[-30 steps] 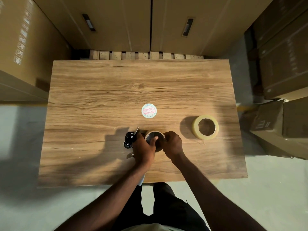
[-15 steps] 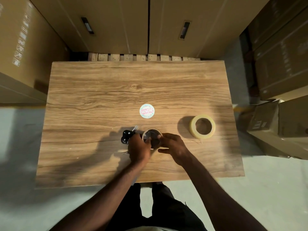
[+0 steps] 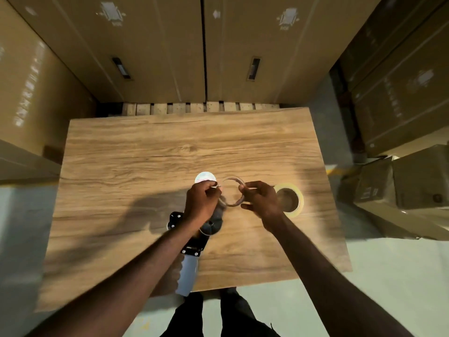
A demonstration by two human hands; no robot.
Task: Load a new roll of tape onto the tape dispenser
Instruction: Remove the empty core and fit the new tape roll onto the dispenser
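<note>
Lifted off the tape dispenser (image 3: 192, 235) since a moment ago, the empty tape core (image 3: 232, 191) is now held above the bench (image 3: 126, 166), pinched at its left rim by the left hand (image 3: 202, 203) and at its right rim by the right hand (image 3: 261, 200). Left lying flat under the left forearm is the dispenser, beyond the left hand a round sticker (image 3: 205, 178) is seen, and the new roll of tape (image 3: 291, 199) rests flat just right of the right hand.

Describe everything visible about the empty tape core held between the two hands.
The empty tape core is a thin ring, brownish and blurred by motion, with no tape visibly left on it. It is held above the wooden table, the opening facing the camera. The left hand pinches its left edge and the right hand grips its right edge. It is off the tape dispenser, which lies below it.
</note>
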